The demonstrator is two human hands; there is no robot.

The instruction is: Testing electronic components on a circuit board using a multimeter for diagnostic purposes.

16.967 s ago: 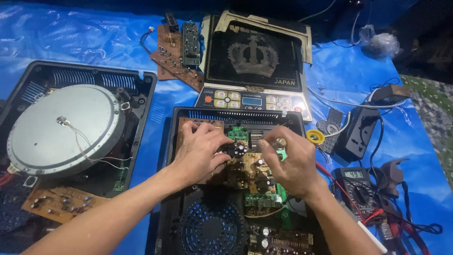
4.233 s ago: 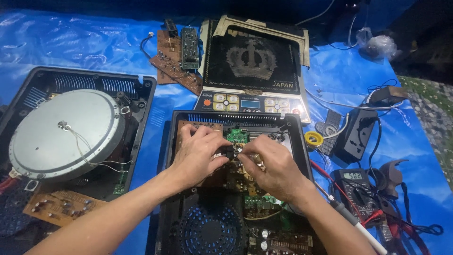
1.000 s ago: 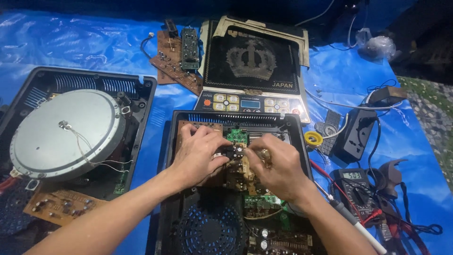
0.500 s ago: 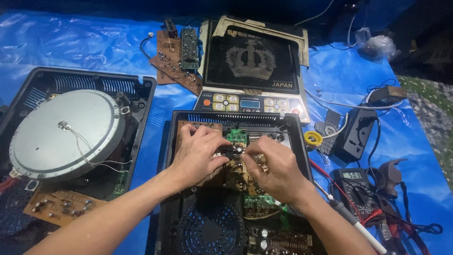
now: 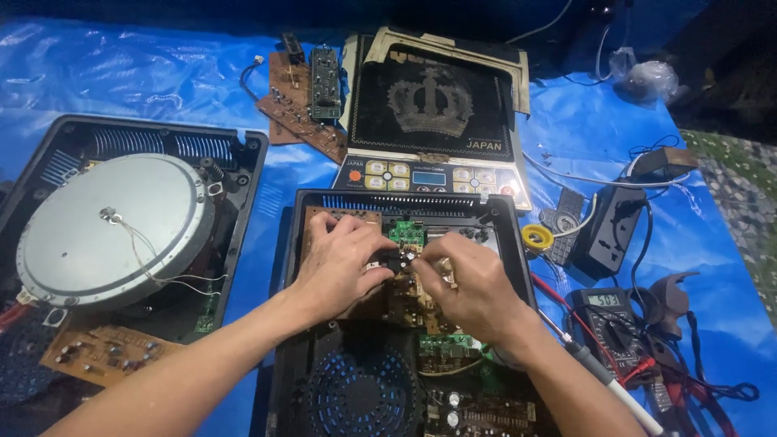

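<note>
Inside the opened induction cooker (image 5: pixel 324 380), the left hand (image 5: pixel 340 263) and right hand (image 5: pixel 469 283) met over its circuit board (image 5: pixel 409 295), fingertips pinched together on a small black component (image 5: pixel 394 261)

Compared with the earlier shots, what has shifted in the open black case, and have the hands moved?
The right hand has drawn in leftward from the case's right side until its fingertips meet those of the left hand over a small dark part on the circuit board. What they pinch is too small to tell. The left hand has barely moved. The coil disc unit, glass top panel and multimeter lie as before.
</note>
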